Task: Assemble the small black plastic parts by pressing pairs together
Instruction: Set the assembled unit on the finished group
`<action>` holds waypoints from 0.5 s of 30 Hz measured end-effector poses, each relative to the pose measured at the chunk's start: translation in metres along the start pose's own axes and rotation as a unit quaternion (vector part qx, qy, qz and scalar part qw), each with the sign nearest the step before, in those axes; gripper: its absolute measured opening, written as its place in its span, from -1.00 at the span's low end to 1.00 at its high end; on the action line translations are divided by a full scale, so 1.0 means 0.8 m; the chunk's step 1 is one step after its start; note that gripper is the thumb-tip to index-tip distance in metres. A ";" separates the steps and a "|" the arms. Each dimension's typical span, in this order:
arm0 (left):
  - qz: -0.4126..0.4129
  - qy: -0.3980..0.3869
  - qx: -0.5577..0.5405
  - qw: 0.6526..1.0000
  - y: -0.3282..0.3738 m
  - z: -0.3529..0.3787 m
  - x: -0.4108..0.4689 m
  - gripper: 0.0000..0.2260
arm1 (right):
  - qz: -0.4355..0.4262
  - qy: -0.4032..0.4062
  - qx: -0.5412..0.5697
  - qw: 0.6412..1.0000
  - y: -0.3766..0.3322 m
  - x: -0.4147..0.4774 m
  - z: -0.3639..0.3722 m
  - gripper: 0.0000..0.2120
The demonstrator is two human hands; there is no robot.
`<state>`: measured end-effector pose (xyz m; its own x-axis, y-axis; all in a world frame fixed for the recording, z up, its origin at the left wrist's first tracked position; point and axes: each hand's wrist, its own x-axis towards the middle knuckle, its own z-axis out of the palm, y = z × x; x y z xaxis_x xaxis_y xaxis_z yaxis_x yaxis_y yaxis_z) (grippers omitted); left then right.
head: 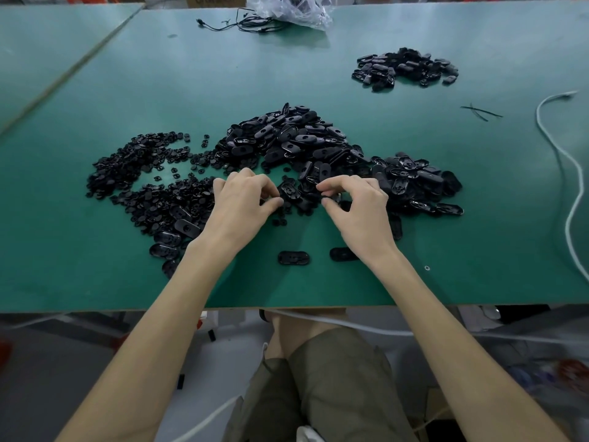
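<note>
On the green counter (318, 282), small black round parts (140, 173) lie heaped at left and oval black shells (296, 138) are piled in the middle. Another heap of shells (404, 68) sits far right. The left hand (245, 199) pinches a small part I cannot make out. The right hand (357, 202) has curled fingers; its grip is unclear. A clear plastic bag (296, 8) at the far edge holds dark items.

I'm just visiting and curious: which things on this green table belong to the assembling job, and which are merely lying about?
Job:
- left hand, right hand
- heap of small round parts
- heap of oval shells
- far pile of oval parts

Lying about:
- plastic bag
- black wires
- white cable
- black ties
</note>
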<state>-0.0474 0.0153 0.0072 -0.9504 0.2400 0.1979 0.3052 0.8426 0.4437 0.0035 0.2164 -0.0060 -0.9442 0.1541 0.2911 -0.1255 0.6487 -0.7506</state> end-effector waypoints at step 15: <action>-0.050 0.076 -0.256 0.962 0.021 0.017 0.000 -0.83 | 0.050 0.062 0.197 0.977 0.005 0.003 -0.006 -0.81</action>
<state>-0.0428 0.0358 0.0029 -0.9684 0.0641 0.2410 0.2401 0.5005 0.8318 0.0025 0.2230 -0.0056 -0.9170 0.3059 0.2561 -0.1657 0.2920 -0.9420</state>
